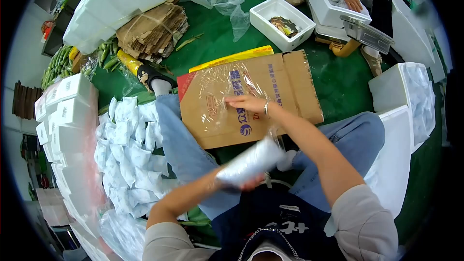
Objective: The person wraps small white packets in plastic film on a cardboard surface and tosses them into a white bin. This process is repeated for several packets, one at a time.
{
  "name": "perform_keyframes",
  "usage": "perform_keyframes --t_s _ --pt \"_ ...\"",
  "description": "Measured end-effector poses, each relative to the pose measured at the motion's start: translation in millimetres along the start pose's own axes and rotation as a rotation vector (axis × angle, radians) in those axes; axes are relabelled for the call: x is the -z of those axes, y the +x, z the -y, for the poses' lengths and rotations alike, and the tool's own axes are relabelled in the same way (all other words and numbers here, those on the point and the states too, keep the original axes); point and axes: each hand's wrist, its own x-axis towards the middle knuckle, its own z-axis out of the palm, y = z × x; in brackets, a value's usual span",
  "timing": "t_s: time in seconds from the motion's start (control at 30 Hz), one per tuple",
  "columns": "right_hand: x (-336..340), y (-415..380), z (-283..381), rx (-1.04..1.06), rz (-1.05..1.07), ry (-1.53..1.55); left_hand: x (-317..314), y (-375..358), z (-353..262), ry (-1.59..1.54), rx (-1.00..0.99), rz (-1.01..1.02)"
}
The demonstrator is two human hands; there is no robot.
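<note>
A flat brown cardboard box (203,118) with purple printing and shiny clear film lies in front of me. My right hand (247,104) rests over its middle, palm down with the fingers stretched out. Nearer my body, my left hand (251,182) is wrapped round the underside of a white cylindrical packet (253,161), which is smeared by motion and tilted up to the right. Clear film hangs near the packet's right end. Under the box's far edge shows a yellow strip (232,59).
White packs (126,157) are heaped left of my leg, beside stacked foam boxes (72,111). Folded cardboard (152,29) and green vegetables (60,63) lie at upper left. An open foam box (282,21) stands ahead; another person's hand (351,0) reaches into a second one.
</note>
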Motion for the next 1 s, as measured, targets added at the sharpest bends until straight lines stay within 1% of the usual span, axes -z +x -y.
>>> perform_keyframes --t_s 0.03,0.07,0.1,0.13,0.17,0.2,0.23,0.27,0.3,0.33,0.37,0.4,0.43,0.47,0.5,0.53,0.57,0.6,0.63,0.67,0.7,0.73,0.77,0.8,0.83,0.87,0.9,0.93,0.97,1.0 --pt "-6 -2 1 0.022 -0.046 -0.034 84 7 0 -0.028 0.291 0.111" --pt "-8 -4 4 0.046 -0.091 -0.073 47 19 35 0.635 0.116 -0.345" --pt "-12 -11 19 0.053 -0.084 -0.082 9 29 72 1.277 -0.099 -0.808" --pt "-18 -25 47 0.007 -0.082 -0.500 10 28 72 1.528 0.266 -1.010" --pt "-24 -38 67 -0.040 -0.074 -0.920 14 24 81 1.546 0.201 -0.964" --pt "-30 -54 75 0.123 -0.087 -1.069 24 11 74 1.606 0.096 -0.899" --pt "-33 -68 83 0.122 -0.068 -1.074 34 2 65 1.660 -0.007 -0.829" --pt "-39 -86 96 0.143 0.065 -0.576 22 11 75 1.274 -0.420 -0.806" --pt "-45 -103 109 0.143 0.186 -0.074 8 18 83 0.846 -0.781 -0.746" --pt "-63 -125 117 0.059 0.218 0.479 27 -5 51 0.844 -0.606 -0.345" --pt "-71 -139 121 0.335 0.102 0.113 46 -27 18 0.829 -0.424 0.052" --pt "-82 -145 121 0.280 -0.151 0.124 25 -18 29 0.820 -0.648 0.044" --pt "-92 -149 118 0.226 -0.409 0.135 -10 -3 56 0.800 -0.868 0.031" --pt "-96 -150 104 0.222 -0.407 0.130 -54 15 93 0.866 -1.182 -0.488" --pt "-95 -143 83 0.261 -0.700 0.294 -61 25 104 0.969 -1.403 -0.483" --pt "-95 -139 74 0.301 -0.988 0.464 -53 31 101 1.306 -1.663 -0.627" --pt "-103 -137 79 0.305 -0.977 0.460 -43 36 98 1.641 -1.914 -0.781" --pt "-115 -134 89 0.328 -1.054 0.435 -44 36 97 1.800 -2.079 -1.043" --pt "-125 -132 98 0.355 -1.129 0.414 -46 38 94 1.791 -2.099 -1.052" --pt "-132 -135 106 0.310 -1.148 0.003 -48 41 92 1.616 -2.247 -1.247" --pt "-143 -140 118 0.316 -1.130 0.003 -50 45 88 1.412 -2.376 -1.437" --pt "-153 -147 132 0.220 -1.111 -0.410 -53 48 80 1.237 -2.526 -1.392" --pt "-159 -155 144 0.126 -1.065 -0.826 -51 40 66 1.218 -2.546 -1.387" --pt "-165 -166 150 0.138 -1.053 -0.834 -43 28 47 0.957 -2.320 -1.119" --pt "-171 -180 153 0.178 -0.843 -0.953 -31 20 33 0.713 -2.065 -0.866" --pt "-172 -191 159 0.223 -0.630 -1.064 -23 17 25 0.542 -1.695 -0.622" --pt "-170 -200 171 0.243 -0.619 -1.070 -31 19 32 0.711 -1.502 -0.536" --pt "-167 -212 184 0.303 -0.572 -1.184 -40 25 47 0.861 -1.303 -0.455" --pt "-167 -220 195 0.370 -0.510 -1.297 -44 29 65 1.035 -1.176 -0.414" --pt "-172 -220 200 0.486 -0.553 -1.307 -28 39 58 1.010 -1.223 -0.415"
